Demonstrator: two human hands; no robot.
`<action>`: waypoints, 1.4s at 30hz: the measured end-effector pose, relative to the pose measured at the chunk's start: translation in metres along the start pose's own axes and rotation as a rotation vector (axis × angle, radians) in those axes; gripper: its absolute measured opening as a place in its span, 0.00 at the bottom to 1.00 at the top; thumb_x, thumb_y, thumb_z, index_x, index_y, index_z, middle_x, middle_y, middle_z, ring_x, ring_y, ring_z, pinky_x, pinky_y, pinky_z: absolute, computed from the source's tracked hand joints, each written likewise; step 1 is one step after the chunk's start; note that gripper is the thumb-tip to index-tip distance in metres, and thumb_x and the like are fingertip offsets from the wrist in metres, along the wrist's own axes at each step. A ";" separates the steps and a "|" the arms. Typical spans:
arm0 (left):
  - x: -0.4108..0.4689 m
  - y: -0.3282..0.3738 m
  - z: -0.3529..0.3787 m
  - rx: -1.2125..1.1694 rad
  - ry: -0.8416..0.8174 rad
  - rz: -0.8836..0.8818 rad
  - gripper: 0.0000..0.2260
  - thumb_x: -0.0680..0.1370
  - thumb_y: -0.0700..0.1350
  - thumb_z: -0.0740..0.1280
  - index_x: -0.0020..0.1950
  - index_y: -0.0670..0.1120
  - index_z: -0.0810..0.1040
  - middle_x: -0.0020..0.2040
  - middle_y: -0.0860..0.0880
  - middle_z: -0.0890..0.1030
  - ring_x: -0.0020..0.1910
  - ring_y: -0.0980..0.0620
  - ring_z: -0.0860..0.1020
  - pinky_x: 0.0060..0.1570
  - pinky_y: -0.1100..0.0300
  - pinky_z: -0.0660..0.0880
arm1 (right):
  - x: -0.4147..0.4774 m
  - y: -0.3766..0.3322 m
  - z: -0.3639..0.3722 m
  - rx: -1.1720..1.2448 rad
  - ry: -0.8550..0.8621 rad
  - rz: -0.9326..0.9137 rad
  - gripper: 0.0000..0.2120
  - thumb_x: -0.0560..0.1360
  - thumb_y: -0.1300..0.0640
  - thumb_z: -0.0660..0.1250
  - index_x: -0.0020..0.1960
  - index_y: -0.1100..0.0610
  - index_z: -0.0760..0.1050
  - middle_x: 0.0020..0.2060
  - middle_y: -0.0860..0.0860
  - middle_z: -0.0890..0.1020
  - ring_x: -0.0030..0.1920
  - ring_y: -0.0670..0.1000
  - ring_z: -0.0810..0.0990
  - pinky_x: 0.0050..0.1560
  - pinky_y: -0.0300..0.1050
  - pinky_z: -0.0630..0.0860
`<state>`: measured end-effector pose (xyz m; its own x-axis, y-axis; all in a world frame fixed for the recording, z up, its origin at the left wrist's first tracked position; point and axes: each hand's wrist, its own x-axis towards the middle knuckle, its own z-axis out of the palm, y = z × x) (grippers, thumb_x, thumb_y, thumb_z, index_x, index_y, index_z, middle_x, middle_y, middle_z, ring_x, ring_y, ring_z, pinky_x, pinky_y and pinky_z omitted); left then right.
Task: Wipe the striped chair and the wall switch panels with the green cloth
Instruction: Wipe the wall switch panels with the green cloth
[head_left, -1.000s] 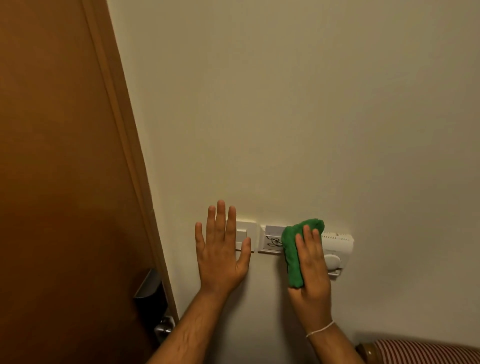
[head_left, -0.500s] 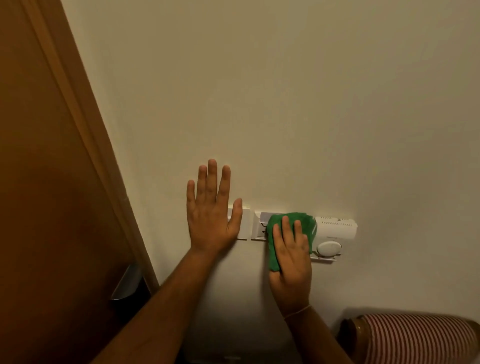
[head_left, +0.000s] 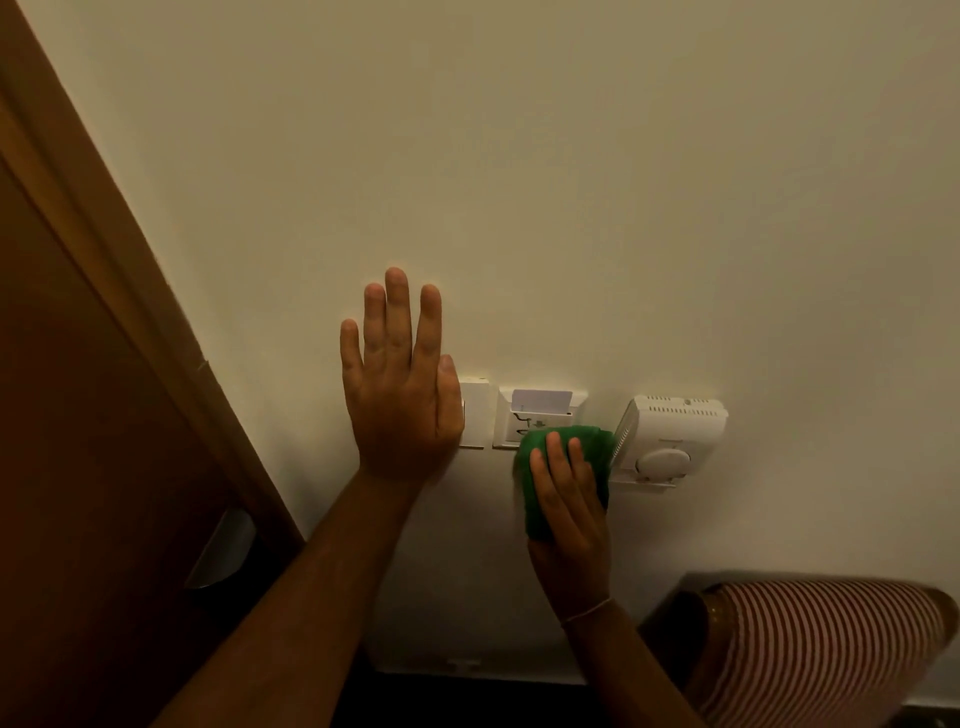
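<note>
Right hand (head_left: 569, 512) presses green cloth (head_left: 561, 457) seemingly against card-slot panel (head_left: 540, 418).

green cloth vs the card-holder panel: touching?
Touching. The head view shows the green cloth, pressed by the right hand, covering the lower corner of the card-holder panel with no wall visible between them.

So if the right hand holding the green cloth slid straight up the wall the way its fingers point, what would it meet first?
Most likely the white card-slot panel: the right hand and its bunched green cloth already overlap that panel's lower edge, with the pale card just above.
</note>
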<state>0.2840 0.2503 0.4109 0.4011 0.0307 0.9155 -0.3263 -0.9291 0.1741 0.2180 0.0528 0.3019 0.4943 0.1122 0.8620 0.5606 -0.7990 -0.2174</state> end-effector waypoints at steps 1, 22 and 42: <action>0.000 0.000 0.000 -0.001 0.001 0.001 0.30 0.90 0.52 0.49 0.92 0.53 0.44 0.91 0.51 0.41 0.92 0.48 0.44 0.90 0.45 0.43 | 0.002 0.000 -0.001 0.014 0.007 0.005 0.46 0.70 0.79 0.76 0.81 0.58 0.61 0.81 0.52 0.65 0.86 0.54 0.58 0.87 0.54 0.55; -0.001 -0.001 0.005 0.018 0.015 -0.003 0.30 0.90 0.53 0.47 0.92 0.54 0.41 0.91 0.52 0.38 0.91 0.50 0.41 0.89 0.44 0.42 | 0.024 -0.005 0.003 0.198 0.104 0.057 0.32 0.81 0.74 0.65 0.82 0.58 0.65 0.82 0.55 0.67 0.83 0.63 0.64 0.85 0.62 0.61; -0.001 -0.002 0.003 0.058 -0.002 -0.003 0.35 0.88 0.49 0.54 0.92 0.54 0.41 0.91 0.52 0.37 0.91 0.49 0.41 0.89 0.44 0.42 | -0.002 -0.016 0.010 0.148 0.007 0.075 0.30 0.80 0.70 0.65 0.80 0.61 0.63 0.80 0.55 0.68 0.86 0.54 0.57 0.87 0.54 0.55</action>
<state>0.2872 0.2506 0.4087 0.4038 0.0326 0.9143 -0.2746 -0.9490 0.1551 0.2142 0.0713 0.2994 0.5342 0.0507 0.8438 0.6142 -0.7092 -0.3462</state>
